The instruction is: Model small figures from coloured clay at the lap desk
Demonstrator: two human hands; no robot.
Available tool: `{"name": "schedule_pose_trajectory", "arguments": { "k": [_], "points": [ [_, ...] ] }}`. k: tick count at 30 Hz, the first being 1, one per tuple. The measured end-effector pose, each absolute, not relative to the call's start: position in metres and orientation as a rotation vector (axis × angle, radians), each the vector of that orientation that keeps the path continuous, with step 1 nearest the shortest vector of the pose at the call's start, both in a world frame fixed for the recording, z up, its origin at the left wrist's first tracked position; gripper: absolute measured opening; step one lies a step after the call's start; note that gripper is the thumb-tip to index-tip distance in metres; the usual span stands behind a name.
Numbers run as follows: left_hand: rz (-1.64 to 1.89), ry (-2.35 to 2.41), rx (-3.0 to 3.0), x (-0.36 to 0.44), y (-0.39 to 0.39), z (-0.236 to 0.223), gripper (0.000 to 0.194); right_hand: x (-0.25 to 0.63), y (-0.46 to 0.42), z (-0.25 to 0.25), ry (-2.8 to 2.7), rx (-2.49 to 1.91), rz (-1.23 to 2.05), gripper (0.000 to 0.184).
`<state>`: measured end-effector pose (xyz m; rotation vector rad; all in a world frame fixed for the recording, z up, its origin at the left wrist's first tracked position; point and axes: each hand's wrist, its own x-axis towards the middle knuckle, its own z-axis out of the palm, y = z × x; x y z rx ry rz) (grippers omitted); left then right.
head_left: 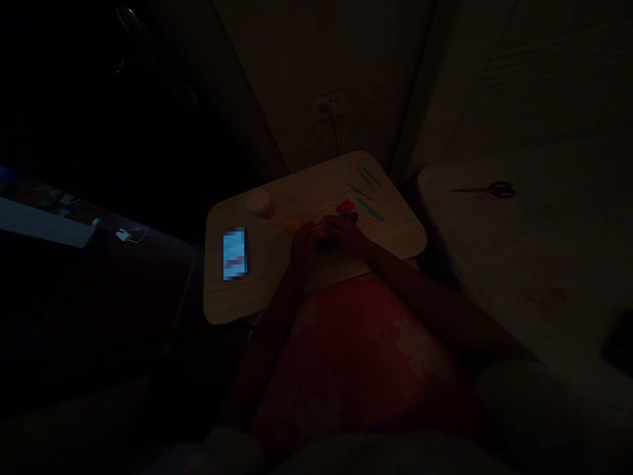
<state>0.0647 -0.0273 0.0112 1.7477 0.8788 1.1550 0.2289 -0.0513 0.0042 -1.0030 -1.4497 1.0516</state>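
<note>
In the dim light my left hand [305, 241] and my right hand [343, 234] meet over the near side of a small wooden table [277, 277]. Their fingers are curled together around a small red piece [321, 230], mostly hidden and too dark to make out fully. Just beyond my right hand lie a bright red lump [345, 206] and a dark purple lump [351, 216], both like modelling clay. A yellow-orange lump [293, 224] sits beside my left hand's fingertips.
A lit phone [234, 254] lies at the table's left, below a pale tub [260, 204]. Several thin tools, among them a teal knife-like one [370, 208], lie at the far right. Scissors [487, 190] rest on a pale surface [514, 244] to the right. A wall socket [328, 106] holds a plug.
</note>
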Motion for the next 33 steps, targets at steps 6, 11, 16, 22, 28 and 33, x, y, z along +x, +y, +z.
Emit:
{"name": "schedule_pose_trajectory", "arguments": {
  "k": [6,11,16,22,28,33],
  "points": [
    [1.146,0.914,1.669,0.0653,-0.0255,0.0122,0.059,0.2300,-0.0520,0.0056,-1.449,-0.980,1.073,0.045],
    [1.106,0.925,1.782,0.0646,-0.0274,0.0156,0.055,0.2292,-0.0533,0.0056,-1.434,-1.017,1.166,0.052],
    [1.072,0.947,1.871,0.0621,-0.0295,0.0191,0.047,0.2301,-0.0542,0.0078,-1.493,-1.049,1.114,0.051],
    [1.125,1.003,1.807,0.0622,-0.0298,0.0174,0.047,0.2290,-0.0537,0.0031,-1.481,-1.064,1.033,0.056],
    [1.232,1.052,1.624,0.0631,-0.0284,0.0152,0.059,0.2302,-0.0513,0.0032,-1.421,-1.050,1.086,0.059],
    [1.371,1.019,1.382,0.0665,-0.0289,0.0136,0.063,0.2314,-0.0514,0.0050,-1.336,-0.988,1.099,0.051]
  ]
}}
